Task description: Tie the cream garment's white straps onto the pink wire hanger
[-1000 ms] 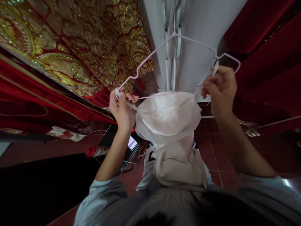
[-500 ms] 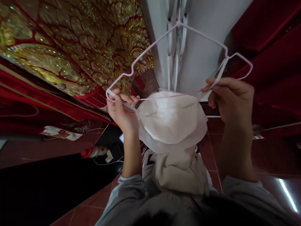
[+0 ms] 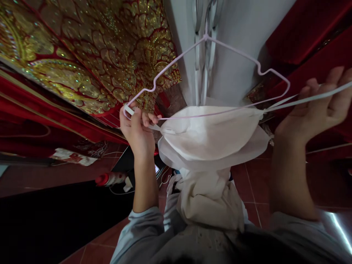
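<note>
While the left hand (image 3: 136, 129) clamps the hanger's (image 3: 236, 52) left end, the white garment (image 3: 211, 135) hangs beneath it; the right hand (image 3: 316, 112), fingers spread, has drawn a strap (image 3: 302, 98) past its right end.

Garment: long-sleeved top (image 3: 176, 244), pale grey-blue soft cloth, faintly speckled at the chest.
Left sleeve (image 3: 143, 229): pushed up, bunched in folds at the cuff.
Right sleeve (image 3: 299, 234): likewise gathered below the forearm.
Left hand (image 3: 136, 128), right hand (image 3: 316, 113): bare, forearms uncovered.
</note>
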{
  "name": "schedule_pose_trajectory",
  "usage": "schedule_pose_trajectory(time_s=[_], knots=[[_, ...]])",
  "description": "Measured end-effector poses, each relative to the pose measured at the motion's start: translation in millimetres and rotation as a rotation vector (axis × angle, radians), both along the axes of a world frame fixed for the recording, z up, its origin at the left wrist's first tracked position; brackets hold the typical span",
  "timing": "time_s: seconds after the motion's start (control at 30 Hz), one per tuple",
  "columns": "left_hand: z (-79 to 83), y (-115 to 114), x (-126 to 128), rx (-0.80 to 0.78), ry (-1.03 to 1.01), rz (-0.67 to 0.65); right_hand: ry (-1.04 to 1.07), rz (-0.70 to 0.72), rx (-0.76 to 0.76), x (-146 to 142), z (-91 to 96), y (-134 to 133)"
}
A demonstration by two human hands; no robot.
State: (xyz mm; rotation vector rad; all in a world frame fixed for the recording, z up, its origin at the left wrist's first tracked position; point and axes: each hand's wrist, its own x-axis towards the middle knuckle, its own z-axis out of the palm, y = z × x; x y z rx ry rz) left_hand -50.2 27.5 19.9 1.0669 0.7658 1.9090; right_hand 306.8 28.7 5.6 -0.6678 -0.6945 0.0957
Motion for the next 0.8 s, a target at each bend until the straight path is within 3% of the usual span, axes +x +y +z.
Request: schedule_pose_trajectory(time_s=[0.07,0.13,0.23,0.3,0.4,0.5,0.57,0.67,0.8], knots=[[-0.8,3,0,0.002,-0.032,0.004,-0.122,0.009,-0.043,-9,0.8,-22],[-1.8,4,3,-0.029,-0.071,-0.006,-0.426,0.088,-0.117,-24,6.4,-36],[-2.7,0,11,-0.084,-0.098,-0.030,-1.069,0.267,-0.334,-46,13.2,-32],[-3.7,-4,13,-0.097,-0.090,-0.030,-1.327,0.279,-0.459,-56,11.7,-21],[-9.1,-7,5,-0.114,-0.060,0.032,-1.353,0.225,-0.503,-68,0.1,-10],[-18.6,-10,-13,-0.109,-0.020,0.168,-1.249,0.183,-0.432,-79,-14.3,-15],[-23.3,-12,-22,-0.111,0.012,0.183,-1.189,0.160,-0.382,-88,-20.0,-23],[-21.4,-20,-19,-0.166,0.086,0.019,-1.138,0.178,-0.359,-102,-21.3,-29],[-10.7,-28,8,-0.184,0.183,-0.201,-1.122,0.199,-0.387,-115,-19.2,-26]])
